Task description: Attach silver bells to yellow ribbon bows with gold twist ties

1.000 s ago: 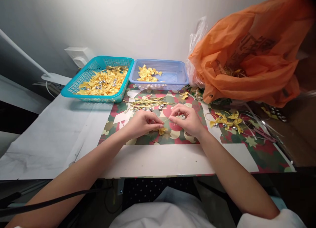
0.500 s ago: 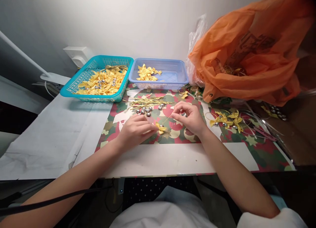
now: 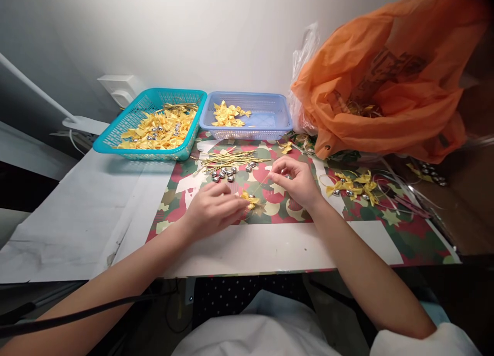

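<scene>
Near the middle of the patterned sheet, my left hand point(image 3: 216, 208) is closed on the edge of a yellow bow point(image 3: 250, 199) with a small silver bell on it. My right hand point(image 3: 295, 180) pinches a thin gold tie point(image 3: 263, 181) that slants down to the bow. Beyond my left hand lie several silver bells point(image 3: 224, 174), and behind them a loose pile of gold twist ties point(image 3: 235, 159). A single yellow bow point(image 3: 286, 147) rests farther back, beyond my right hand.
A teal basket point(image 3: 150, 151) of yellow bows, bells and ties stands at the back left, beside a blue basket point(image 3: 247, 134) holding some bows. An orange bag point(image 3: 386, 132) occupies the back right. Finished-looking bows with bells point(image 3: 353, 186) lie right of my right hand.
The fingers of my left hand have shifted slightly at the bow. My right hand still pinches the tie in nearly the same place. The whole view has moved a little.
</scene>
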The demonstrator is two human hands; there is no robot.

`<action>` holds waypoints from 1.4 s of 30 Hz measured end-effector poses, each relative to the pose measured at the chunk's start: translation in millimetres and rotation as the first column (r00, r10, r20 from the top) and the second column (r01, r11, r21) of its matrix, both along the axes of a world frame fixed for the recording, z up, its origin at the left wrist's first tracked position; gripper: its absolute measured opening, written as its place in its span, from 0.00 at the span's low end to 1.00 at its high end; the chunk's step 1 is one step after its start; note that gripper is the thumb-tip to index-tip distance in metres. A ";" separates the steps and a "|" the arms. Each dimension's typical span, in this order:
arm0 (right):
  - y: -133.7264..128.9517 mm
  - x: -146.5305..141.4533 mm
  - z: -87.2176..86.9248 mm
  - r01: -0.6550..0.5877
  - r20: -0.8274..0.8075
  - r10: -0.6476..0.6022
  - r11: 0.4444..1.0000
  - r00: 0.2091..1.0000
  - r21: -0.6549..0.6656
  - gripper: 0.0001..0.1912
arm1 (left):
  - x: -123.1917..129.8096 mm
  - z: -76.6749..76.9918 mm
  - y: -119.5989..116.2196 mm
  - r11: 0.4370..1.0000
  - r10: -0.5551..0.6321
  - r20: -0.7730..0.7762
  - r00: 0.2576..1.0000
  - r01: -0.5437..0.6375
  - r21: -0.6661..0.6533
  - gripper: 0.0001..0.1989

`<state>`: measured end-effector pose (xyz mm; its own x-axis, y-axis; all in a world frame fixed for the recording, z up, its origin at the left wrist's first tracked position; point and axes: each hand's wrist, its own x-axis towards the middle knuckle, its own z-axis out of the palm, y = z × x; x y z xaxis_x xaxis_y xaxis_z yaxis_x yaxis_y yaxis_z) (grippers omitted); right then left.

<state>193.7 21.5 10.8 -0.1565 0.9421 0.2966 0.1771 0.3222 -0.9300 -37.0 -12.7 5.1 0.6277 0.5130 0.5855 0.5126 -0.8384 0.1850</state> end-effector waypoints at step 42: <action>16.3 17.6 -10.9 0.280 0.167 -0.252 0.942 0.953 -0.182 0.08 | 8.4 -16.2 26.4 0.974 -0.012 0.071 0.997 0.028 -0.224 0.07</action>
